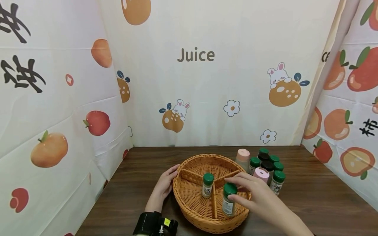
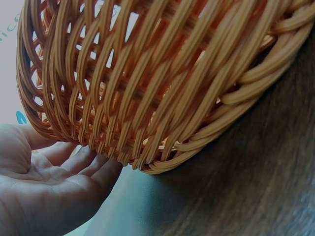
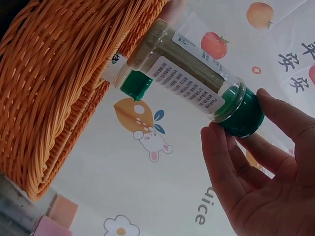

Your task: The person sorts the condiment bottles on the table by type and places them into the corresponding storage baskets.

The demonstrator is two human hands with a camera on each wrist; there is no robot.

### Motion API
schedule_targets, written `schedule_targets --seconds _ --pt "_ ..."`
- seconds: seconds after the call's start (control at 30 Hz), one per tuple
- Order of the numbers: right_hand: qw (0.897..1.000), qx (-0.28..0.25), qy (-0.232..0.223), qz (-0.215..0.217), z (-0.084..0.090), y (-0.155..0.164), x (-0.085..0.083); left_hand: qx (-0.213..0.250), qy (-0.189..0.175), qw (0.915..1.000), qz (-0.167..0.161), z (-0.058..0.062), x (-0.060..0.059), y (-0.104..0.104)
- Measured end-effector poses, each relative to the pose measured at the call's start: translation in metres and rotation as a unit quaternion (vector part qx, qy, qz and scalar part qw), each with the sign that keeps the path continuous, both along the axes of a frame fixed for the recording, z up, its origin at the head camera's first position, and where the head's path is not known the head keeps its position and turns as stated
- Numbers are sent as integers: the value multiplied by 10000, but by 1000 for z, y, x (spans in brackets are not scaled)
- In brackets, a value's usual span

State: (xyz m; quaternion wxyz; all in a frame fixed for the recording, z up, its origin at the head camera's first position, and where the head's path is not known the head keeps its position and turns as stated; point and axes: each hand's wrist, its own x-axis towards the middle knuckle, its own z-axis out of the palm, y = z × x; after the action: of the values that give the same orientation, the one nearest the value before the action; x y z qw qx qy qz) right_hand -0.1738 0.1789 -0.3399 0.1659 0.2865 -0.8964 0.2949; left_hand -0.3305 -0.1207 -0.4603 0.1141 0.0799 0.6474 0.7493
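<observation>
A round wicker basket (image 1: 189, 209) with three divided sections stands on the table. My left hand (image 1: 163, 186) rests against its left side, fingers along the woven wall (image 2: 123, 88) and thumb near the rim. Over the right front section, my right hand (image 1: 257, 193) pinches a spice jar (image 1: 228, 205) by its green cap (image 3: 244, 114). The jar is clear, with white labels and brownish powder showing in the right wrist view. Another green-capped spice jar (image 1: 207, 188) stands upright in the left section.
Right of the basket stands a cluster of jars with green caps (image 1: 279, 176), black caps (image 1: 267, 165) and pink caps (image 1: 262, 173). A peach-capped jar (image 1: 243, 157) is close behind the basket's rim. Printed cloth walls enclose the dark wooden table (image 1: 319, 196) at the back and sides.
</observation>
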Motion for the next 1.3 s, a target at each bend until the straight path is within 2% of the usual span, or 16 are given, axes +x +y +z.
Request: schedule_targets --seconds 0.2,0.37,0.93,1.3 --pt "9993 78 368 72 -1 -4 -7 13 -36 10000 4 -1 1 -1" --pt "9998 8 168 68 1 -9 -12 29 -47 10000 15 -1 1 -2" --pt "9995 194 262 27 8 -23 -27 -18 -80 9999 88 -1 -3 0" --pt "9995 299 -64 -24 13 -31 -36 -16 -39 10000 76 -1 -3 0"
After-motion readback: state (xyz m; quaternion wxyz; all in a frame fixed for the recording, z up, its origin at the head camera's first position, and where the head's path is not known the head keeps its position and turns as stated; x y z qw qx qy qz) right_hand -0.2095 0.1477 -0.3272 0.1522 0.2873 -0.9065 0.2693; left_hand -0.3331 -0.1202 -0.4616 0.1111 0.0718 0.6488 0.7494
